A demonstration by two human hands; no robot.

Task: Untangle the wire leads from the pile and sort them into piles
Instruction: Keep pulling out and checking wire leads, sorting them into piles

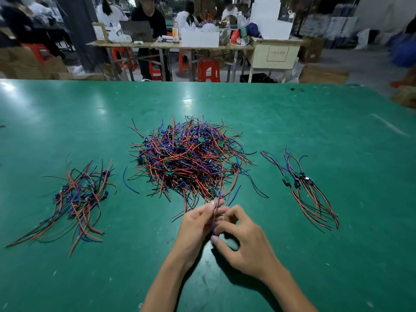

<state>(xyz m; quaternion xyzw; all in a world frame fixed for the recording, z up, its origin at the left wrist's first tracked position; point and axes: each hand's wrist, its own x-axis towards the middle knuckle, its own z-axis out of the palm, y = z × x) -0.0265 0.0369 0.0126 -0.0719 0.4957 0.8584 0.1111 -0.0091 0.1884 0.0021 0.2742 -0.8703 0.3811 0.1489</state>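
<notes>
**Pulling one wire out of the big heap**

Covering almost everything is the wide, shiny green table top (67, 122), with small white scuffs on it. Past its far edge, well behind the heap, people sit on red plastic stools (209, 70) at wooden benches full of boxes and bottles.

In the middle of the table lies the big round heap of tangled red, blue and black wire leads (189, 158). This heap is our landmark. Left of the heap is a loose sorted pile of leads (76, 199). Right of the heap is a smaller, neater pile (304, 188), with its leads lying side by side.

Just in front of the heap, on the near side, both hands meet. The left hand (198, 224) and the right hand (245, 242) each pinch one thin blue-purple wire (215, 212) with curled fingers. The wire runs straight away from the hands, up into the heap's near edge. It looks like its far end is still caught there. So the next pull should likely come toward the person, along the wire. Both hands are equally near.
</notes>
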